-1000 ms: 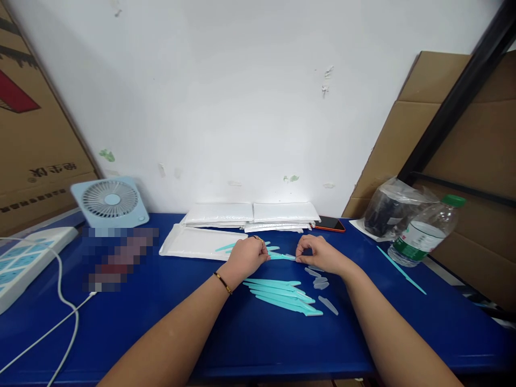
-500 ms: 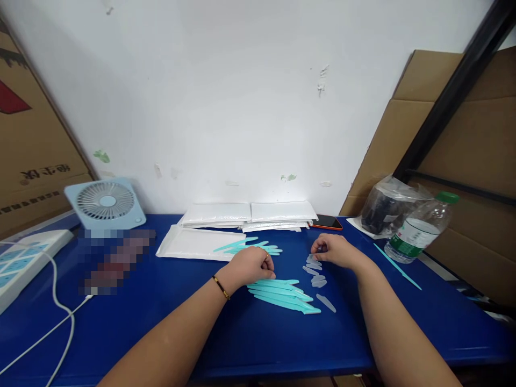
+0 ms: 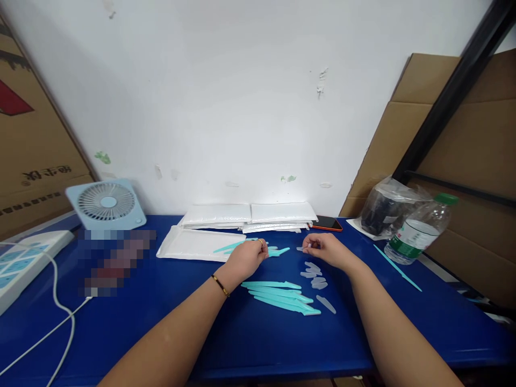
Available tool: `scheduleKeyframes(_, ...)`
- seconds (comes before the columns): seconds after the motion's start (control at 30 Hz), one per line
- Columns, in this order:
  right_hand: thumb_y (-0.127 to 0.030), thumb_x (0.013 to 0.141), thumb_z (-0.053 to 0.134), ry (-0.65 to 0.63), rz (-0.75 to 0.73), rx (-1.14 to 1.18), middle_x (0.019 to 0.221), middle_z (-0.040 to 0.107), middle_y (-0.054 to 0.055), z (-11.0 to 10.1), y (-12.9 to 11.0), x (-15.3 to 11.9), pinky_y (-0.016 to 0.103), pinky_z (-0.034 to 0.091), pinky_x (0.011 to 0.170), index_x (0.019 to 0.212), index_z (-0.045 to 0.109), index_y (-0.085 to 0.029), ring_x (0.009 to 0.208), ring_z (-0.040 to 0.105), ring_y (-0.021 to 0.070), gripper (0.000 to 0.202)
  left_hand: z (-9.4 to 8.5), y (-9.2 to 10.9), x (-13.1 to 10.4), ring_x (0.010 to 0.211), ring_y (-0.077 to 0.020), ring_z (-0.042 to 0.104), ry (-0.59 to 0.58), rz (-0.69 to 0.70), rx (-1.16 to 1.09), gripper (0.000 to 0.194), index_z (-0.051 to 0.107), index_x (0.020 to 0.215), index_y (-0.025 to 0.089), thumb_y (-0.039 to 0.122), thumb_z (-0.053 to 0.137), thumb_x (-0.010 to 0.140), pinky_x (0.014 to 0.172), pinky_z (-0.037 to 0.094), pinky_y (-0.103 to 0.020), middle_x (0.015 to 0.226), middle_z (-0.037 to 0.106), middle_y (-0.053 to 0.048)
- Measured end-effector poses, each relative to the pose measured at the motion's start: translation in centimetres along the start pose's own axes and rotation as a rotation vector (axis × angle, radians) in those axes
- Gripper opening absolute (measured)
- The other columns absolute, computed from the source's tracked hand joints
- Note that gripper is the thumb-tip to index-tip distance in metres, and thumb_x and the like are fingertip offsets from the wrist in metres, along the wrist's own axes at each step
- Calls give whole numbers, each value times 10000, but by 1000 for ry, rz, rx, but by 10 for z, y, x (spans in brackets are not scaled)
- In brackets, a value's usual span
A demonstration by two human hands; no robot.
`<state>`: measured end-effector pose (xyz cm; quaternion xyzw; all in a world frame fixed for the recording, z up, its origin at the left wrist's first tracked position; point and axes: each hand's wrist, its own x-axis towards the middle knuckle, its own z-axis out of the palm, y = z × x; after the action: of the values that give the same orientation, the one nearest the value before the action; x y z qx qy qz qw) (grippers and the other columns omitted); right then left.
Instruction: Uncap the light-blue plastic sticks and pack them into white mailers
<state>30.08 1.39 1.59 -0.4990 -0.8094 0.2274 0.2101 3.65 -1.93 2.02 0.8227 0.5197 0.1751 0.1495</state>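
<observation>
My left hand point(image 3: 249, 257) is closed in a pinch on a turquoise eyebrow razor point(image 3: 280, 252), whose head points right. Across a small gap, my right hand point(image 3: 329, 250) pinches a small clear blade cover point(image 3: 299, 249) between thumb and fingers. Several more covers point(image 3: 318, 283) lie loose on the table below the right hand. A fanned row of turquoise razors point(image 3: 278, 301) rests nearer to me, below the left hand. Behind that hand, other razors point(image 3: 224, 249) lie partly on a white padded envelope point(image 3: 193, 244); the hand hides part of them.
White padded envelopes point(image 3: 282, 211) are stacked against the wall. A phone point(image 3: 328, 223) lies beside them. At right are a lone turquoise razor point(image 3: 397, 267), a bottle point(image 3: 417, 231) and a bagged dark item point(image 3: 377, 212). A fan point(image 3: 107, 203) and power strip point(image 3: 28, 258) stand left.
My left hand has left the near row and moved up, now with a razor in it. My right hand has shifted slightly left, lifting a clear cover from the pile.
</observation>
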Motion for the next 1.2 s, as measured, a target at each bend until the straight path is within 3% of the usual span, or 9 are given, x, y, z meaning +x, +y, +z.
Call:
scheduleKeyframes(0.17,-428,777,527,-23,-119,139,702,598,21,3,-23,-4,227,406,558,839,636,-173,607,530,125,285,-3,3,0,699,-145,566,38,22,91,133,549,835,199,253,427,835,592,357,-228,768,630,-10)
scheduleKeyframes(0.6,-367,773,552,-33,-118,158,706,628,17,22,-38,-1,230,427,571,860,643,-197,606,555,125,211,-1,11,1,699,-150,577,37,58,143,128,554,839,197,252,438,842,616,370,-233,758,634,-11)
scheduleKeyframes(0.77,-365,751,567,66,-92,11,835,642,37,9,-23,-1,246,425,620,870,659,-204,699,565,146,220,-3,0,4,874,-188,568,82,-26,194,148,584,916,202,268,495,817,768,390,-272,899,638,-42)
scheduleKeyframes(0.83,-358,721,587,18,5,-61,768,643,33,-1,-10,-4,247,416,590,781,669,-197,661,562,149,190,-5,-1,1,928,-195,549,92,-9,158,181,601,933,207,290,543,783,798,388,-276,969,622,-49)
scheduleKeyframes(0.97,-326,620,667,-206,161,-72,664,651,24,-9,9,-9,229,386,505,717,679,-193,597,563,153,165,-3,6,-5,750,-152,574,-156,101,-6,200,647,817,223,380,616,698,606,401,-220,844,638,-10)
scheduleKeyframes(1.03,-298,624,658,-210,161,-56,668,659,21,-6,11,-8,226,389,510,725,681,-195,602,568,152,146,1,8,-6,683,-139,572,-233,92,-11,145,655,743,220,345,634,674,539,374,-209,759,646,2)
scheduleKeyframes(1.2,-295,654,629,-77,74,-96,691,653,17,4,6,-1,227,406,550,738,684,-206,624,571,148,134,11,2,1,662,-136,573,-85,-37,72,117,641,701,200,250,542,735,558,369,-222,747,658,-12)
